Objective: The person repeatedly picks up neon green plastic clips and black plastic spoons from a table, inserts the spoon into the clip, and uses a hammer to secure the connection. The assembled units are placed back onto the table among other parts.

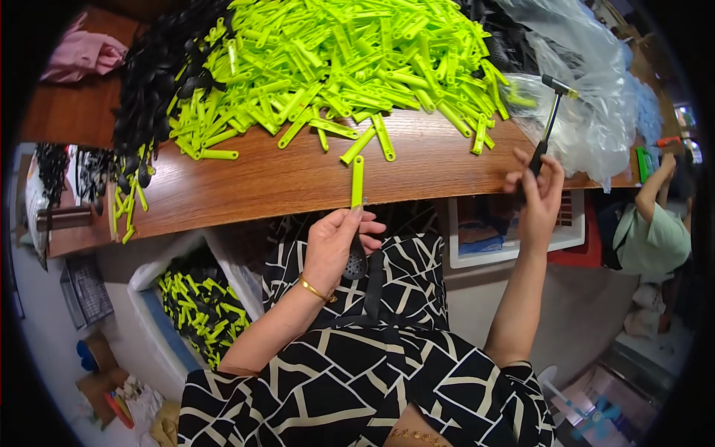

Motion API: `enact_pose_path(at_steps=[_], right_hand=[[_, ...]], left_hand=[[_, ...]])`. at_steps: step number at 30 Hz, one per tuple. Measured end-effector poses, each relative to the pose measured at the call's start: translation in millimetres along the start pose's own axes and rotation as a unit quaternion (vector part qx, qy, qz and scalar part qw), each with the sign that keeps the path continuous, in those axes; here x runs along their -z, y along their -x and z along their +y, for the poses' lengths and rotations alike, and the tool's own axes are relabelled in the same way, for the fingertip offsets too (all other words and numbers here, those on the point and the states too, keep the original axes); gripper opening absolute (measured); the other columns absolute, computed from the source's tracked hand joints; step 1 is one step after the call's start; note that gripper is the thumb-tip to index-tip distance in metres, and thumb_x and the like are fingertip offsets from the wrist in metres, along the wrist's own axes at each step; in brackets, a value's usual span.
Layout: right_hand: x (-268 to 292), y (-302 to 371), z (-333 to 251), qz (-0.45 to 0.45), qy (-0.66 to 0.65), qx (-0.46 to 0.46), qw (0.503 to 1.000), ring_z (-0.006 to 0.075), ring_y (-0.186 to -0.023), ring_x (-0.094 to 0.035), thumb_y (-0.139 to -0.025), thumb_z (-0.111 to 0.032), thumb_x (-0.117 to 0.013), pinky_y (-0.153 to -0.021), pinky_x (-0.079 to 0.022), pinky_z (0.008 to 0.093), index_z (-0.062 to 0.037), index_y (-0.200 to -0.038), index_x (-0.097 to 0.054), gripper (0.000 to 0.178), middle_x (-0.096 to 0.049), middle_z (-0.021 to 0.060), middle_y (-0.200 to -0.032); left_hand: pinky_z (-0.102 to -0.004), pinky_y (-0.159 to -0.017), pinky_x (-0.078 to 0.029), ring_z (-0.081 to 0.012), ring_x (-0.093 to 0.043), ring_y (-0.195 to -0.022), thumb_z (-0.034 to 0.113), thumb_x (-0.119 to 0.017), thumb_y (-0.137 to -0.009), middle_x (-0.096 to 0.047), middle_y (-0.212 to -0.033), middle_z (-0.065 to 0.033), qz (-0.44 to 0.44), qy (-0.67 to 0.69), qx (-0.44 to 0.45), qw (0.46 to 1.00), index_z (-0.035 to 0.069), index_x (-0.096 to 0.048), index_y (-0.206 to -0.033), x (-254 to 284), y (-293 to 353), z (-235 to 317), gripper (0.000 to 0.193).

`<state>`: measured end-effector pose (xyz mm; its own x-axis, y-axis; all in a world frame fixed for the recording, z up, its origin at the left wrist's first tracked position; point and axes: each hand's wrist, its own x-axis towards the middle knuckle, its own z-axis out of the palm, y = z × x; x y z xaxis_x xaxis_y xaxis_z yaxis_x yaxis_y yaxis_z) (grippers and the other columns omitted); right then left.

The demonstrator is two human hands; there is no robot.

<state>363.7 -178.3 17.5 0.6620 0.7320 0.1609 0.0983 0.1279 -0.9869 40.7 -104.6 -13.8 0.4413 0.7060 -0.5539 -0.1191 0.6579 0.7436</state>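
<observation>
My left hand (pixel 337 235) is closed around the middle of a slotted spoon (pixel 357 182) at the table's front edge. Its lime-green handle points away from me over the wood, and its black perforated bowl hangs down below my fingers. On the right, my right hand (pixel 542 182) grips the black handle of a small hammer (pixel 553 119), raised with its head up and apart from the spoon. Beyond both hands lies a big heap of loose lime-green handles (pixel 357 59) on the wooden table (pixel 275 175).
Black spoon heads (pixel 141 97) pile up at the far left. Clear plastic bags (pixel 588 97) lie at the right. Below the table's left side stands a white bin (pixel 141 287) of green-and-black spoons. A white tray (pixel 491 257) sits under the right side. Another person (pixel 648 231) is at far right.
</observation>
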Motion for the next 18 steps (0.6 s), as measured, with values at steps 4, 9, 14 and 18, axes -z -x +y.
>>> enact_pose_path(at_steps=[4, 9, 14, 18], right_hand=[[-6.2, 58.4, -10.6, -0.199, 0.021, -0.072, 0.977, 0.0091, -0.066, -0.055, -0.098, 0.002, -0.059, -0.06, -0.048, 0.0239, -0.0088, -0.15, -0.049, 0.054, -0.07, 0.012, -0.101], [-45.8, 58.1, -45.6, -0.32, 0.255, 0.188, 0.893, 0.0203, -0.063, -0.061, -0.08, 0.001, -0.077, -0.06, -0.049, 0.0328, -0.0096, -0.124, -0.074, 0.045, -0.066, 0.0079, -0.08], [-46.3, 56.2, -52.8, -0.326, 0.36, 0.214, 0.848, 0.0209, -0.063, -0.061, -0.079, 0.003, -0.077, -0.059, -0.049, 0.0331, -0.0095, -0.126, -0.073, 0.048, -0.066, 0.0081, -0.079], [-45.7, 55.6, -48.6, -0.29, 0.247, 0.187, 0.906, 0.0223, -0.063, -0.061, -0.08, 0.002, -0.076, -0.059, -0.05, 0.0346, -0.0123, -0.127, -0.073, 0.049, -0.065, 0.0078, -0.078]], left_hand=[[-0.0252, -0.07, -0.059, -0.0124, -0.072, -0.076, 0.027, -0.059, -0.108, -0.076, -0.105, -0.0162, -0.024, 0.012, -0.009, 1.0, -0.002, -0.068, -0.117, -0.1, 0.1, -1.0, 0.031], [-0.0262, -0.075, -0.059, -0.0128, -0.073, -0.081, 0.022, -0.058, -0.108, -0.076, -0.111, -0.0157, -0.033, 0.015, 0.014, 0.999, -0.002, -0.065, -0.121, -2.4, 5.1, 8.4, 0.028], [-0.0271, -0.071, -0.062, -0.016, -0.074, -0.079, 0.021, -0.059, -0.107, -0.075, -0.112, -0.0167, -0.038, 0.01, 0.026, 0.999, -0.002, -0.065, -0.12, -1.2, 2.2, 8.0, 0.027], [-0.0273, -0.07, -0.062, -0.0168, -0.074, -0.077, 0.022, -0.06, -0.106, -0.075, -0.11, -0.0175, -0.03, 0.009, 0.018, 0.999, -0.002, -0.067, -0.118, -0.4, 2.2, 7.0, 0.027]])
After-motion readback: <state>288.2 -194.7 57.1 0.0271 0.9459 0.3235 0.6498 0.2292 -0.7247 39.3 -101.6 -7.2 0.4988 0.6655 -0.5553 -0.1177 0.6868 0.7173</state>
